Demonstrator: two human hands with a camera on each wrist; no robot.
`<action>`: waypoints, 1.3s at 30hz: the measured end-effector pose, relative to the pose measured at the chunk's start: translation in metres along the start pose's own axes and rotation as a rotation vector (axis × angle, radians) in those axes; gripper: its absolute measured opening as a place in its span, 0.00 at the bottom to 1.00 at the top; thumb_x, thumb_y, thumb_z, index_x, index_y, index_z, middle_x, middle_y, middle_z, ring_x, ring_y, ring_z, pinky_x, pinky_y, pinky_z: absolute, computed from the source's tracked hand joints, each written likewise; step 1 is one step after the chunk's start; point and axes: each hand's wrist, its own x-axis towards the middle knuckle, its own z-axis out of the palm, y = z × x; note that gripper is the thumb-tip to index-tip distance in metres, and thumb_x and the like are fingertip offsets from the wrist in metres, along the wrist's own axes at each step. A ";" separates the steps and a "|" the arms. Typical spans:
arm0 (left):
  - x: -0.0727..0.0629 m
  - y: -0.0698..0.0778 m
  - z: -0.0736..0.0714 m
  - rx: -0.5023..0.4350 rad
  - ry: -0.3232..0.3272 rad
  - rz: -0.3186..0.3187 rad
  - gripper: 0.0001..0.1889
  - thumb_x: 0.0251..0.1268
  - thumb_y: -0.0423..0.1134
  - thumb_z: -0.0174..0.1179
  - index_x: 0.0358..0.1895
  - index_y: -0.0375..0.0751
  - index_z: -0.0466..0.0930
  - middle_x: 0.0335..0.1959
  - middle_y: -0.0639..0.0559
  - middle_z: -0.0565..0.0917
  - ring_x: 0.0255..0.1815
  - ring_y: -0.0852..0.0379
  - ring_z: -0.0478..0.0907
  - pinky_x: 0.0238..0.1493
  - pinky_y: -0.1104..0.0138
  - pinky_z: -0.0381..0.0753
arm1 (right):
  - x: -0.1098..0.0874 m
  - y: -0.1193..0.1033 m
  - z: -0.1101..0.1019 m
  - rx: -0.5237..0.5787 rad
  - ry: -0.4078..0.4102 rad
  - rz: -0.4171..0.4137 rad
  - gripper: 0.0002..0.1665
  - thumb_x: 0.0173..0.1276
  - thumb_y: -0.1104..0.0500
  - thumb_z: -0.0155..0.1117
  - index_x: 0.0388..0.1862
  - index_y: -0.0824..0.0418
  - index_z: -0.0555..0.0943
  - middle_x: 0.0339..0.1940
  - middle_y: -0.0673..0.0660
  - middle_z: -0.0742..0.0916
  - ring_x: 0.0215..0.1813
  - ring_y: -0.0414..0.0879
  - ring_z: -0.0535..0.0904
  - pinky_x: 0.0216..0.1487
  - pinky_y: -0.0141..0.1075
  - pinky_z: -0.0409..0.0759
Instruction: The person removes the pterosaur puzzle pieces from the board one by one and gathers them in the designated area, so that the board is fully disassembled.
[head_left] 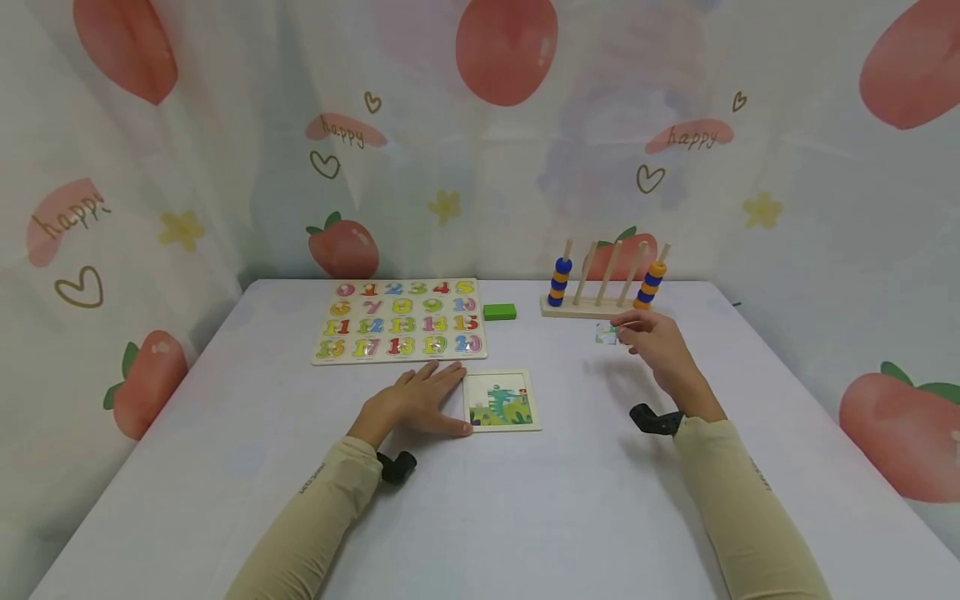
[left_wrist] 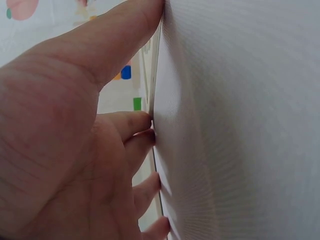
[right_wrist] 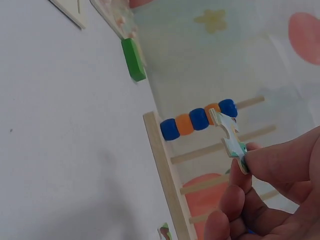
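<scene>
Hands and puzzle on a white desk (head_left: 555,517). The right hand (head_left: 660,350) pinches 1 piece (head_left: 606,334) between thumb and fingertips, raised above the desk near the rack (head_left: 577,311). The left hand (head_left: 416,402) lies spread wide, its thumb touching the frame (head_left: 535,402) at the near left corner. The piece looks thin and stiff, and is probably light and only slightly slippery; its narrow tabs may be fragile, so a hold on the broad body should suit it best. The frame, likely light and rigid, may slide unless steadied at its rim. Counts: 1 frame, partly filled with a dinosaur picture whose joins are too fine to count; 1 piece in hand and at least 1 other piece (right_wrist: 164,231) beside the rack; 1 board (head_left: 397,360) with 21 numbers; 1 green block (head_left: 499,312); 1 rack with 5 pegs (head_left: 609,267), the left peg bearing 5 beads (right_wrist: 199,119), those on the right peg too small to count surely
</scene>
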 end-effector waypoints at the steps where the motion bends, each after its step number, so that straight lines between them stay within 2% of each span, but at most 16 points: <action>1: 0.001 -0.001 0.000 -0.001 0.005 -0.001 0.53 0.69 0.65 0.68 0.89 0.50 0.52 0.90 0.55 0.50 0.89 0.44 0.39 0.85 0.45 0.40 | 0.000 0.001 -0.002 0.004 0.004 0.000 0.22 0.87 0.59 0.53 0.70 0.72 0.75 0.71 0.70 0.75 0.63 0.63 0.73 0.60 0.45 0.78; 6: 0.009 -0.006 0.005 0.028 0.020 -0.020 0.54 0.67 0.67 0.68 0.89 0.53 0.52 0.89 0.56 0.50 0.89 0.46 0.39 0.85 0.43 0.42 | 0.001 0.007 -0.010 -0.003 0.027 0.003 0.23 0.88 0.58 0.52 0.71 0.73 0.75 0.73 0.70 0.74 0.62 0.62 0.73 0.57 0.41 0.78; 9: 0.011 -0.008 0.007 0.041 0.027 -0.028 0.54 0.66 0.68 0.69 0.89 0.54 0.52 0.89 0.56 0.50 0.89 0.45 0.39 0.84 0.42 0.42 | 0.003 0.012 -0.013 -0.009 0.042 0.027 0.24 0.87 0.59 0.53 0.71 0.73 0.75 0.72 0.70 0.75 0.62 0.62 0.73 0.58 0.42 0.79; 17: 0.005 -0.003 0.003 0.053 0.050 -0.013 0.53 0.65 0.66 0.70 0.88 0.51 0.57 0.88 0.51 0.55 0.88 0.41 0.45 0.82 0.37 0.46 | 0.007 0.024 -0.018 -0.027 0.062 0.116 0.22 0.86 0.61 0.53 0.71 0.72 0.75 0.73 0.70 0.75 0.63 0.61 0.73 0.58 0.42 0.78; 23: 0.004 -0.003 0.003 0.079 0.067 -0.026 0.53 0.64 0.69 0.69 0.87 0.53 0.59 0.87 0.50 0.57 0.86 0.40 0.49 0.80 0.33 0.50 | 0.009 0.033 -0.022 -0.031 0.047 0.185 0.22 0.86 0.61 0.54 0.70 0.72 0.76 0.73 0.70 0.74 0.63 0.60 0.73 0.56 0.38 0.77; 26: 0.004 -0.002 0.002 0.078 0.071 -0.037 0.53 0.63 0.69 0.70 0.87 0.54 0.59 0.86 0.49 0.58 0.86 0.39 0.50 0.79 0.33 0.51 | 0.011 0.039 -0.024 -0.036 0.050 0.201 0.22 0.85 0.61 0.55 0.70 0.72 0.76 0.68 0.69 0.77 0.55 0.56 0.75 0.49 0.36 0.79; 31: 0.003 -0.001 0.001 0.074 0.063 -0.044 0.53 0.63 0.70 0.70 0.87 0.55 0.59 0.86 0.49 0.58 0.85 0.39 0.50 0.79 0.34 0.51 | 0.013 0.048 -0.025 -0.051 0.059 0.231 0.22 0.83 0.62 0.57 0.69 0.71 0.78 0.53 0.62 0.81 0.42 0.50 0.75 0.37 0.35 0.78; 35: 0.004 0.000 0.000 0.083 0.064 -0.043 0.53 0.63 0.70 0.69 0.87 0.55 0.58 0.87 0.49 0.57 0.86 0.39 0.49 0.79 0.33 0.51 | 0.017 0.054 -0.027 -0.074 0.070 0.228 0.21 0.81 0.62 0.58 0.68 0.70 0.80 0.44 0.57 0.83 0.39 0.48 0.76 0.35 0.35 0.76; 39: 0.006 0.000 0.001 0.087 0.064 -0.034 0.53 0.64 0.70 0.69 0.87 0.54 0.58 0.87 0.49 0.57 0.86 0.39 0.49 0.78 0.31 0.50 | 0.020 0.058 -0.030 -0.104 0.080 0.221 0.20 0.80 0.64 0.60 0.66 0.70 0.81 0.42 0.55 0.84 0.38 0.47 0.76 0.33 0.34 0.76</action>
